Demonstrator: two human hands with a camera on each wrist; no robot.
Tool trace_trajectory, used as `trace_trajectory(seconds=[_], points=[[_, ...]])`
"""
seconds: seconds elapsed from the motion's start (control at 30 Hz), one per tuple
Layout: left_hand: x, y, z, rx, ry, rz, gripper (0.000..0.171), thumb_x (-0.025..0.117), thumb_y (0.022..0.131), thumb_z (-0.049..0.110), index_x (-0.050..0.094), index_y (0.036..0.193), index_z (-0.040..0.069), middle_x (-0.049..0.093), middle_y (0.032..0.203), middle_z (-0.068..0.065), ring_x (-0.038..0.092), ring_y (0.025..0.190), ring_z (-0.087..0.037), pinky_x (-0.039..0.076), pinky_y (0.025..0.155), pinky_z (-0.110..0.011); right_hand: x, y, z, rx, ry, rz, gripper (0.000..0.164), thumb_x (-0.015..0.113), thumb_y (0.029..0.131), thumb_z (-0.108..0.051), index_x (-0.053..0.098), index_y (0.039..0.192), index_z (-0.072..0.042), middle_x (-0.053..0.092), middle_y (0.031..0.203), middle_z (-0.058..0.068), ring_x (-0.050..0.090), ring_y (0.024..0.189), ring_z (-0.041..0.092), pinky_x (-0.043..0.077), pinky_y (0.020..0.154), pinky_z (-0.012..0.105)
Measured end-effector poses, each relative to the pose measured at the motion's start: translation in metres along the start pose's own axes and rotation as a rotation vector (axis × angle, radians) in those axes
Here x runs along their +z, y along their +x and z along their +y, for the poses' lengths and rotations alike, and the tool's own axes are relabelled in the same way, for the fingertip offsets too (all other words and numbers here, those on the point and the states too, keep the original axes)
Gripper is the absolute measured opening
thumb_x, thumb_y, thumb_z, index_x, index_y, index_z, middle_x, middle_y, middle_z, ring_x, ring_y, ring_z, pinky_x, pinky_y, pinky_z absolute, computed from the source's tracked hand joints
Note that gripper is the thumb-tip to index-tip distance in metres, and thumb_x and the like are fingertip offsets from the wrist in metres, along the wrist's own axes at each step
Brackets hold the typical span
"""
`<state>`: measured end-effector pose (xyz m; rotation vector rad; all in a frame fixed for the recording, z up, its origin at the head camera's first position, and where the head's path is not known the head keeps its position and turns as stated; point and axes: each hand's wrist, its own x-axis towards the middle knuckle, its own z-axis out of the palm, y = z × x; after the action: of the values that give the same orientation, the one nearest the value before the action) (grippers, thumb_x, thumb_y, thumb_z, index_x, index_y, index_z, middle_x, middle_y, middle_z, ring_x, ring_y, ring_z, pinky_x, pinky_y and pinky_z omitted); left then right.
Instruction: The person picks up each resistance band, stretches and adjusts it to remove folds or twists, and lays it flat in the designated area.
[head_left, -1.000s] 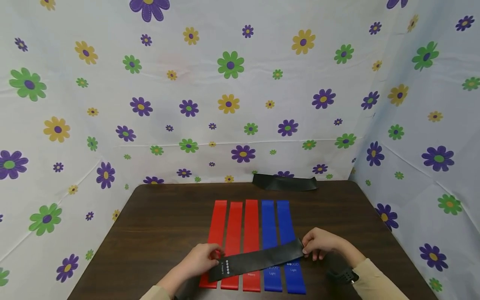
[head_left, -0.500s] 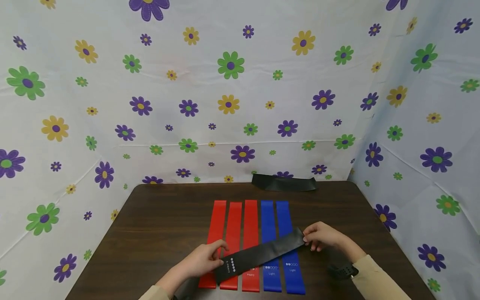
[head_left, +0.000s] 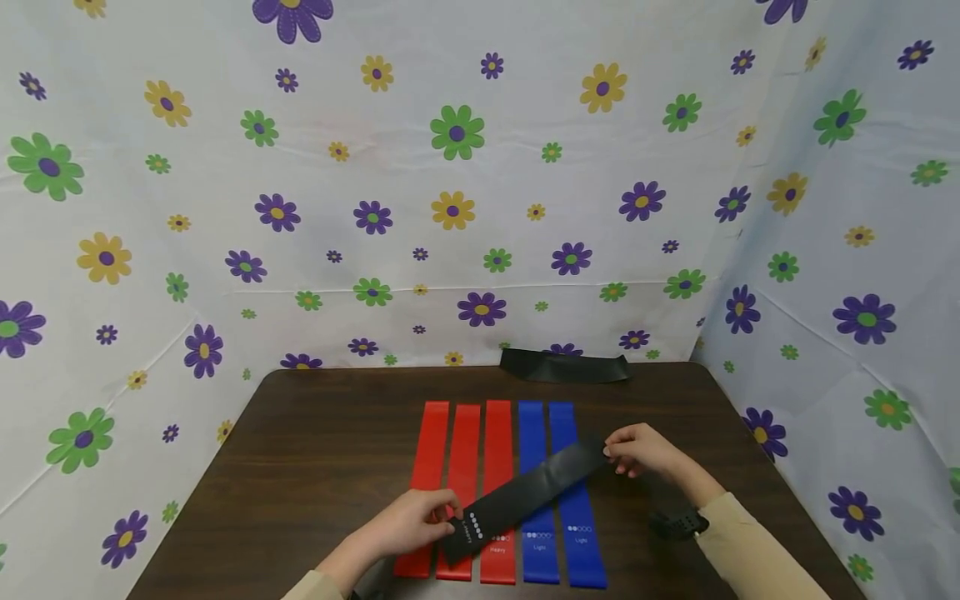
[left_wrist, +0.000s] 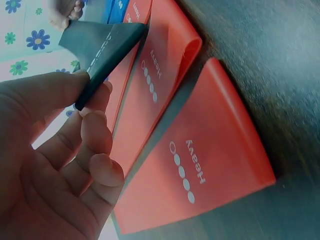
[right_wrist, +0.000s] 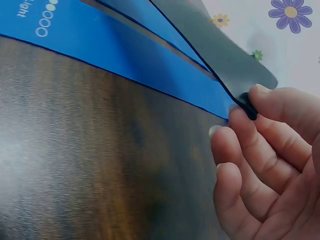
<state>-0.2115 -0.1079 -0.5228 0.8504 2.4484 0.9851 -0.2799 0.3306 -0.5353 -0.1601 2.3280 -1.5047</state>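
A black resistance band (head_left: 534,490) printed "X Heavy" is held slantwise above the row of bands, its right end farther from me. My left hand (head_left: 411,521) pinches the printed end between thumb and forefinger; the left wrist view shows the band's edge (left_wrist: 112,65) there. At the other end, my right hand (head_left: 651,457) pinches the corner with thumb and forefinger. Beneath lie three red bands (head_left: 432,442) marked "Heavy" and two blue bands (head_left: 531,425) marked "Light", side by side. The black band hides their middle parts.
Another black band (head_left: 566,367) lies at the table's back edge, near the flowered cloth (head_left: 375,167) that surrounds the back and sides. The dark wooden table (head_left: 315,467) extends left and right of the bands. A dark strap (head_left: 678,523) sits at my right wrist.
Both hands have kept their pinch on the black band. Its right end has moved away from me with the right hand, and its left end has shifted slightly right, so it slants more steeply.
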Motion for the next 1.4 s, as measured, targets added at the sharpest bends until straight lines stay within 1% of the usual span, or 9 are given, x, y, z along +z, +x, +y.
trace_trajectory(seconds=[0.17,0.37,0.73,0.93,1.03,1.2,1.27,1.33,1.4], points=[[0.004,0.004,0.003,0.018,-0.015,-0.024,0.011,0.069,0.089,0.016,0.065,0.097,0.022,0.057,0.075,0.014,0.052,0.066,-0.003,0.045,0.059,-0.022,-0.005,0.008,-0.007,-0.027,-0.009,0.048,0.028,0.069,0.089,-0.017,0.066,0.104,0.006,0.065,0.080,0.006,0.063,0.062,0.017,0.053,0.051,0.030],[0.010,0.009,0.008,0.057,-0.037,-0.040,0.011,0.070,0.088,0.014,0.066,0.096,0.021,0.058,0.080,0.015,0.053,0.070,-0.002,0.046,0.062,-0.021,-0.010,0.016,-0.014,-0.041,-0.026,0.108,0.026,0.069,0.089,-0.016,0.067,0.102,0.006,0.064,0.076,0.008,0.063,0.062,0.018,0.053,0.050,0.032],[0.025,0.015,0.013,0.027,-0.170,-0.058,0.010,0.073,0.085,0.015,0.068,0.093,0.018,0.057,0.076,0.013,0.052,0.069,-0.002,0.045,0.064,-0.021,-0.014,0.027,-0.026,-0.028,-0.029,0.151,0.024,0.068,0.090,-0.015,0.068,0.102,0.007,0.060,0.074,0.005,0.058,0.059,0.017,0.052,0.051,0.032],[0.037,0.020,0.015,0.107,-0.172,-0.073,0.011,0.074,0.085,0.013,0.067,0.093,0.015,0.053,0.071,0.015,0.049,0.065,0.001,0.044,0.061,-0.018,-0.014,0.032,-0.034,-0.036,-0.053,0.174,0.025,0.069,0.090,-0.016,0.069,0.103,0.006,0.059,0.074,0.007,0.054,0.059,0.018,0.054,0.055,0.037],[0.042,0.022,0.018,0.131,-0.190,-0.079,0.011,0.073,0.084,0.011,0.067,0.093,0.014,0.052,0.070,0.015,0.049,0.062,0.003,0.045,0.059,-0.018,-0.015,0.033,-0.037,-0.037,-0.089,0.182,0.027,0.069,0.090,-0.019,0.070,0.104,0.003,0.064,0.084,0.008,0.057,0.069,0.018,0.055,0.059,0.038],[0.049,0.025,0.024,0.075,-0.329,-0.111,0.013,0.072,0.084,0.005,0.065,0.093,0.011,0.055,0.068,0.010,0.057,0.051,-0.003,0.051,0.050,-0.023,-0.018,0.037,-0.037,-0.054,-0.148,0.213,0.026,0.070,0.090,-0.023,0.072,0.104,-0.001,0.067,0.103,0.011,0.058,0.091,0.022,0.055,0.062,0.039],[0.052,0.026,0.027,0.050,-0.384,-0.127,0.013,0.071,0.084,0.004,0.065,0.094,0.010,0.055,0.068,0.008,0.059,0.049,-0.007,0.052,0.045,-0.025,-0.020,0.039,-0.036,-0.058,-0.164,0.225,0.026,0.070,0.090,-0.023,0.072,0.104,-0.002,0.067,0.104,0.011,0.057,0.090,0.022,0.055,0.060,0.038],[0.055,0.028,0.029,0.048,-0.408,-0.130,0.013,0.071,0.084,0.004,0.065,0.094,0.009,0.055,0.068,0.008,0.059,0.048,-0.007,0.051,0.044,-0.025,-0.021,0.041,-0.035,-0.063,-0.170,0.236,0.026,0.069,0.090,-0.024,0.073,0.104,-0.002,0.066,0.102,0.011,0.055,0.087,0.022,0.054,0.059,0.037],[0.059,0.030,0.031,0.047,-0.434,-0.137,0.012,0.071,0.085,0.004,0.065,0.095,0.009,0.055,0.068,0.007,0.058,0.047,-0.007,0.049,0.042,-0.024,-0.022,0.043,-0.034,-0.070,-0.172,0.247,0.026,0.069,0.090,-0.023,0.072,0.104,-0.001,0.065,0.095,0.009,0.052,0.079,0.021,0.052,0.058,0.036]])
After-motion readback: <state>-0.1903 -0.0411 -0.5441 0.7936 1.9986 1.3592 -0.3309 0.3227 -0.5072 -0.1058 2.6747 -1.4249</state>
